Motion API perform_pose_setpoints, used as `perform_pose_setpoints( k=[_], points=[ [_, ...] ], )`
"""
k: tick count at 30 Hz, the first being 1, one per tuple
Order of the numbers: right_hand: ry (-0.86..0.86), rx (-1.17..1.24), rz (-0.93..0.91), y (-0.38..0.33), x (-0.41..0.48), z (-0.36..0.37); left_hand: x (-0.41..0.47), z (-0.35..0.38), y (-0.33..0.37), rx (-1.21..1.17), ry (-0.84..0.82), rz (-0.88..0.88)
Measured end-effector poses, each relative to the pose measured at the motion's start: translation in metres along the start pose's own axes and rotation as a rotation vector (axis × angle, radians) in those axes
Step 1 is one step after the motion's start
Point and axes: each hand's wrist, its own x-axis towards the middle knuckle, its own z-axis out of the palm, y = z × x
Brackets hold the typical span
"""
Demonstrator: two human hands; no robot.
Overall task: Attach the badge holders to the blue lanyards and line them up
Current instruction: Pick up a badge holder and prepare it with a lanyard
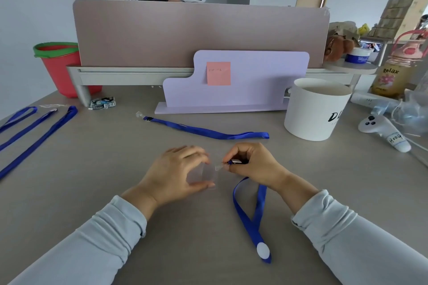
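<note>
Just before purple stand (236, 81), left hand (178, 176) pinches clear badge holder (208, 174); right hand (250, 164) clamps lanyard clip (236, 161) at holder's edge. Risk: clip misses slot, slick holder slips, lanyard strap (252, 215) twists.

Clear badge holder (209, 174) showing only faintly, its edges blurring into the table and its left side hiding under left hand (178, 173) fingers. Right hand (251, 163) covering most of the lanyard clip (236, 161). Far-left lanyards (39, 140) running off the left edge. Sticky note (218, 73) writing coming out too small to read.
</note>
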Motion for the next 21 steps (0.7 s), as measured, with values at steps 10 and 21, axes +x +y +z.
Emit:
perform_pose_setpoints(
  k=[10,21],
  points=[
    [-0.126,0.065,0.013,-0.007,-0.004,0.006,-0.004,-0.001,0.003,-0.114,0.002,-0.250],
    [-0.104,-0.128,0.167,-0.012,-0.002,0.009,-0.002,0.001,0.002,0.075,0.169,-0.030]
  ],
)
